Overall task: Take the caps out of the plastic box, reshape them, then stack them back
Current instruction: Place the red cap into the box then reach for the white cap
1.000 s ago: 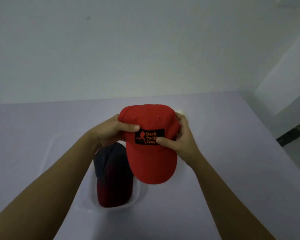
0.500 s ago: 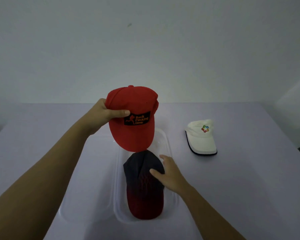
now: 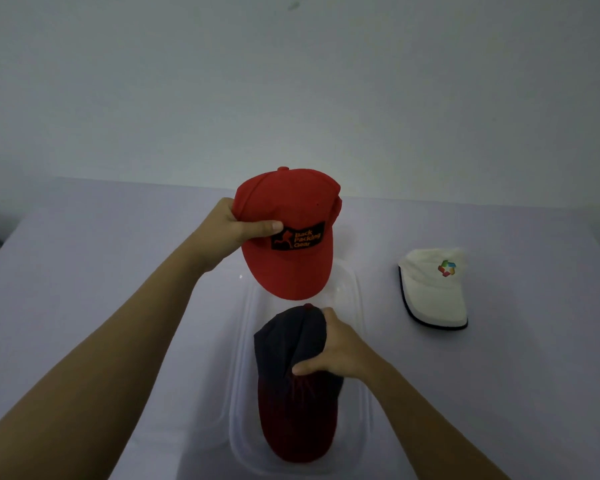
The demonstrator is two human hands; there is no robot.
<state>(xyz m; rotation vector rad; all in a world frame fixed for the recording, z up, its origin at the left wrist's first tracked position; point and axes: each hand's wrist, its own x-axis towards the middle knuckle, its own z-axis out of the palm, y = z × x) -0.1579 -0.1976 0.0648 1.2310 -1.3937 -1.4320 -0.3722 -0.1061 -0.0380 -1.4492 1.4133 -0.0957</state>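
My left hand [image 3: 230, 230] holds a red cap [image 3: 291, 233] with a black and orange patch in the air above the far end of the clear plastic box [image 3: 359, 341]. Its thumb lies on the cap's front. Inside the box lies a dark navy cap with a dark red brim [image 3: 291, 393]. My right hand [image 3: 340, 351] grips the crown of this dark cap, the thumb pressed into its creased fabric. A white cap [image 3: 433, 289] with a coloured logo sits on the table to the right of the box.
The box stands on a pale lavender table [image 3: 101, 271] set against a plain wall [image 3: 291, 81]. A clear lid or tray [image 3: 219, 427] lies beside the box on its left. The table's left and right edges are in view.
My right hand let go of the red cap, dropped into the box and closed on the dark cap's crown. My left hand keeps the red cap raised alone.
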